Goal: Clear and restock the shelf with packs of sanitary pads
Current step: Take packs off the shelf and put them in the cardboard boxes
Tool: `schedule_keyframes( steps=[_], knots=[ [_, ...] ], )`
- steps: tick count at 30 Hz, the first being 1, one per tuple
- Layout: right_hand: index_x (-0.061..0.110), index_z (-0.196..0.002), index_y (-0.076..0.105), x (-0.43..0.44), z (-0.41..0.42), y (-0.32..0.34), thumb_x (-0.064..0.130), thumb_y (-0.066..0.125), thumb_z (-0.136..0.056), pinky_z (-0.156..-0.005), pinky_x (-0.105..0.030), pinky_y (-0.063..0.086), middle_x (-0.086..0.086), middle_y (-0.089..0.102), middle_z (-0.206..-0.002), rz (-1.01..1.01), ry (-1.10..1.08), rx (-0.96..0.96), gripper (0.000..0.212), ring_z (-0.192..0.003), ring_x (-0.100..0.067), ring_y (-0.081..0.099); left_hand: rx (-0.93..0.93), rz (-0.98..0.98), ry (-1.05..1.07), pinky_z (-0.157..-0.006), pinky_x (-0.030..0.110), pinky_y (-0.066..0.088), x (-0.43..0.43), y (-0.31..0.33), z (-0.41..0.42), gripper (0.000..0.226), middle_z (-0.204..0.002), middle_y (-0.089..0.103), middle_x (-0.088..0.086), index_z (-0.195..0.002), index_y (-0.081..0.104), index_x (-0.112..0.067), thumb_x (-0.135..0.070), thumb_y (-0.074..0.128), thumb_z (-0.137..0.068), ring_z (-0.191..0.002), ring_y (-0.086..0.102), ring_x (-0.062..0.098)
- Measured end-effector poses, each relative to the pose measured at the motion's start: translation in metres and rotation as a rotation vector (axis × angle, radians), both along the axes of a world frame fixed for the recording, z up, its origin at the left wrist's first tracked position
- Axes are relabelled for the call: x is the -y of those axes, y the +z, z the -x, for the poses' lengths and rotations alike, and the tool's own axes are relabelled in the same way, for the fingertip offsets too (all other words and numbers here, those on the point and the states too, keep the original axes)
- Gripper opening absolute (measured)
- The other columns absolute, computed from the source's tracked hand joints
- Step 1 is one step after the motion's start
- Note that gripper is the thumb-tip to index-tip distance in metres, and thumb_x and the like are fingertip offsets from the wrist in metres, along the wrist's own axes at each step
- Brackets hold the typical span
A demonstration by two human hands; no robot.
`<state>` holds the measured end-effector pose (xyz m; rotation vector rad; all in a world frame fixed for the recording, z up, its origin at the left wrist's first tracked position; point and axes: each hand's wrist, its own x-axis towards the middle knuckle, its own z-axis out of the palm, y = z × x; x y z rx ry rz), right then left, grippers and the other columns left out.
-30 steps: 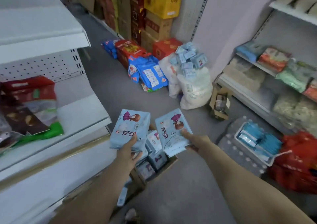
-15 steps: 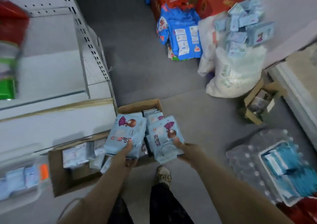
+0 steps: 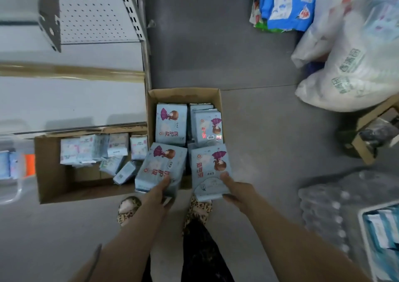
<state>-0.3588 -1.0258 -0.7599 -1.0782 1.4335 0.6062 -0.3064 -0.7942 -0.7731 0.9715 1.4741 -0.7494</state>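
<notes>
My left hand [image 3: 160, 192] grips a light blue pad pack [image 3: 162, 165] by its near edge, thumb on top. My right hand [image 3: 234, 190] grips a second light blue pad pack [image 3: 208, 167] the same way. Both packs hover over the near end of an open cardboard box [image 3: 183, 93] on the floor, which holds more of the same packs [image 3: 171, 126]. The white shelf [image 3: 71, 100] stands at the left, its lower board bare.
A second, wider cardboard box [image 3: 51, 173] with several mixed small packs lies under the shelf edge. White sacks [image 3: 349, 72] and blue bags [image 3: 285, 3] sit at the upper right. A wrapped bottle case [image 3: 323, 208] is at the right. My slippered feet [image 3: 127, 208] stand below the boxes.
The view has tilted down from the aisle to the floor. Both hands have lowered their packs to just above the open box.
</notes>
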Motion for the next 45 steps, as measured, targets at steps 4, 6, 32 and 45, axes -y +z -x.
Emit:
schedule_keyframes(
  steps=[4, 6, 32, 45],
  knots=[
    [-0.002, -0.089, 0.066, -0.006, 0.002, -0.031, 0.036, 0.083, -0.079, -0.049, -0.023, 0.057, -0.015, 0.071, -0.089, 0.02, -0.008, -0.083, 0.043, -0.078, -0.023, 0.07, 0.012, 0.02, -0.012, -0.072, 0.045, 0.052, 0.005, -0.035, 0.002, 0.063, -0.127, 0.059, 0.011, -0.132, 0.053, -0.012, -0.02, 0.083, -0.077, -0.116, 0.055, 0.031],
    [-0.001, -0.084, 0.065, -0.007, 0.002, -0.045, 0.035, 0.083, -0.079, -0.053, -0.025, 0.06, -0.015, 0.072, -0.088, 0.048, -0.017, -0.108, 0.041, -0.077, -0.023, 0.071, 0.007, 0.027, 0.005, -0.065, 0.042, 0.052, 0.009, -0.05, 0.003, 0.066, -0.128, 0.06, 0.011, -0.132, 0.054, -0.013, -0.022, 0.084, -0.074, -0.114, 0.055, 0.03],
    [0.011, -0.087, 0.059, -0.02, -0.009, -0.075, 0.044, 0.055, -0.1, -0.065, -0.03, 0.052, -0.006, 0.055, -0.08, 0.321, 0.278, -0.13, 0.036, -0.072, -0.019, 0.053, -0.004, 0.027, -0.271, -0.097, 0.046, 0.053, 0.006, -0.103, -0.012, 0.036, -0.116, 0.062, 0.012, -0.117, 0.058, -0.006, -0.026, 0.072, -0.091, -0.105, 0.062, 0.031],
    [0.009, -0.143, 0.05, -0.108, -0.048, 0.068, 0.034, 0.067, -0.092, -0.088, -0.032, 0.05, -0.012, 0.061, -0.126, 0.548, 0.574, 0.135, 0.059, -0.112, -0.028, 0.06, 0.381, -0.133, -0.755, -0.099, 0.048, 0.052, -0.075, 0.074, -0.084, 0.059, -0.123, 0.062, 0.013, -0.129, 0.057, -0.013, -0.036, 0.082, -0.08, -0.11, 0.061, 0.032]
  ],
)
